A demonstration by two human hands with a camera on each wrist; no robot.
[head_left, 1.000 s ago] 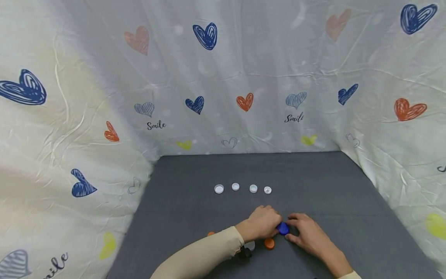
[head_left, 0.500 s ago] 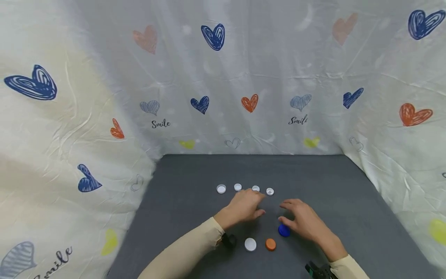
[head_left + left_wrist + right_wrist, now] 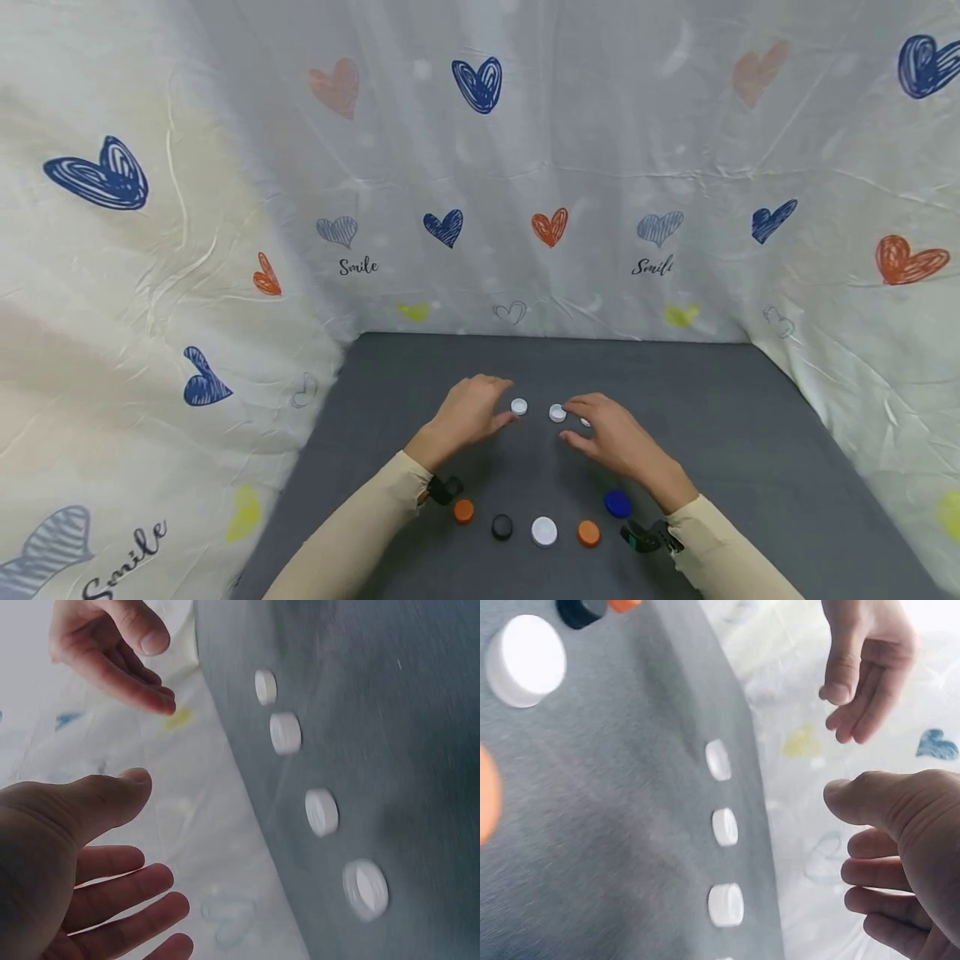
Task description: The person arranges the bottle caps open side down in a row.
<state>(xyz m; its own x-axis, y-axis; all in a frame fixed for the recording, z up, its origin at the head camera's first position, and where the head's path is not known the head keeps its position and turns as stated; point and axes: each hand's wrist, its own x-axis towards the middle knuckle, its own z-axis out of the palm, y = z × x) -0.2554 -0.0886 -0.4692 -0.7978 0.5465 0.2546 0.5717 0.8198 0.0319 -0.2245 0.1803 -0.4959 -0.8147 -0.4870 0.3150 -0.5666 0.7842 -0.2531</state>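
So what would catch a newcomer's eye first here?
Probably the heart-printed cloth, which rises behind the dark grey table and fills most of the head view. Next, the blue cap and two orange caps stand out in the near row, at its right end and on either side of its black and white caps. Then the left hand and right hand, both empty, near the farther row of four white lids.

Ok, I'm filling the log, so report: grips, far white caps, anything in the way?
Left grip and right grip holding nothing. Four white caps in far row. In head view, left grip hides one, right grip partly covers another.
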